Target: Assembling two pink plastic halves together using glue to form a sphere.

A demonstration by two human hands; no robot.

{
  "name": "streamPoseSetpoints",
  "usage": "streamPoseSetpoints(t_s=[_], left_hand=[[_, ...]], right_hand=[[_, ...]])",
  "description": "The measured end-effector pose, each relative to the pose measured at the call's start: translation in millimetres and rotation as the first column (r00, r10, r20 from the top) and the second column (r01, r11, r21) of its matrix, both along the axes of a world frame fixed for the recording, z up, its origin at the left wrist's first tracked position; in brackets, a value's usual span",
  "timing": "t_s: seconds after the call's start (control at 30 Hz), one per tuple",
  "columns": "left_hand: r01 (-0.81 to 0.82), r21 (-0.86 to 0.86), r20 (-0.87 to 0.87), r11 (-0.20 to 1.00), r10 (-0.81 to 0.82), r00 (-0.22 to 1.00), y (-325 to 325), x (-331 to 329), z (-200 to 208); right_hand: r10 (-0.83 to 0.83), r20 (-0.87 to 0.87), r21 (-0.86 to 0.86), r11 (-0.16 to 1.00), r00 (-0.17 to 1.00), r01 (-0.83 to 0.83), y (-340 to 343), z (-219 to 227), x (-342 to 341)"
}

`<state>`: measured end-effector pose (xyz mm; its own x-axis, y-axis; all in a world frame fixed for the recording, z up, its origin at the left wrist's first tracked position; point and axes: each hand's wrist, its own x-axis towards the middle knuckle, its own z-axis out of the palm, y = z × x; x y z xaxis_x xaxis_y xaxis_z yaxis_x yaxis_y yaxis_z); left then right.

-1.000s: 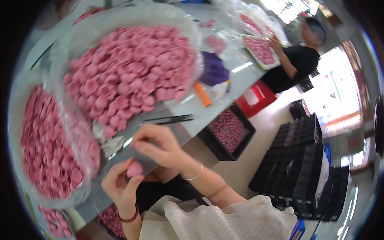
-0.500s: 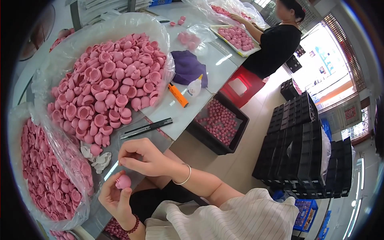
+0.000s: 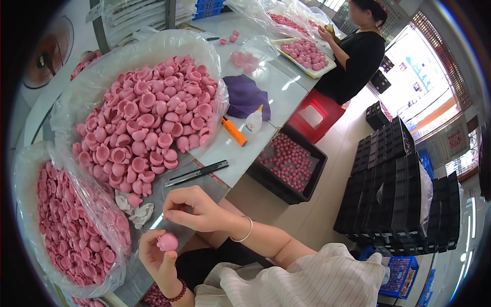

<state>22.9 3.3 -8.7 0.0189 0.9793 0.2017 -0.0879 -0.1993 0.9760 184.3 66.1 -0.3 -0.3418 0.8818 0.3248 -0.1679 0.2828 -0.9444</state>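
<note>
A small round pink plastic piece with little bumps is pinched between the thumb and fingertips of my left hand. Just above it, my right hand is curled, thumb and finger pressed together. Whatever those fingers hold, if anything, is too small to make out. Close beyond my hands are a crumpled white scrap and a loose pink piece. A black box cutter lies on the table past my right hand.
Two clear bags, a large one and a nearer one, hold pink half shells. An orange cutter, a glue bottle and purple cloth lie on the table. A black crate stands beside it. A co-worker works at a tray.
The whole view has shifted, so everything sits slightly further right and lower. My left hand still grips the pink piece. The co-worker's hands have drawn back from the far bag and come together.
</note>
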Motion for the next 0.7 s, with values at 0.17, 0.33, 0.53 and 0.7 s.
streamPoseSetpoints(t_s=[0.17, 0.33, 0.53, 0.7], left_hand=[[0.045, -0.063, 0.125, 0.997, -0.037, 0.991, -0.2, 1.5, 7.6], [0.042, -0.051, 0.226, 0.998, -0.03, 0.974, 1.5, -1.3, 6.2], [0.152, -0.029, 0.398, 0.988, -0.128, 0.908, 2.6, -4.5, -1.7], [0.336, -0.034, 0.553, 0.941, -0.262, 0.791, -2.6, -11.1, 7.3]], right_hand=[[0.002, 0.007, -0.024, 1.0, 1.0, -0.001, -0.5, 1.3, 0.5], [-0.024, 0.021, -0.008, 1.0, 0.999, 0.024, -0.6, 2.1, -0.8], [-0.071, 0.039, 0.077, 0.995, 0.997, 0.068, -0.9, 3.7, 0.5], [-0.074, -0.029, 0.101, 0.992, 0.997, 0.076, -0.6, -0.6, -3.8]])
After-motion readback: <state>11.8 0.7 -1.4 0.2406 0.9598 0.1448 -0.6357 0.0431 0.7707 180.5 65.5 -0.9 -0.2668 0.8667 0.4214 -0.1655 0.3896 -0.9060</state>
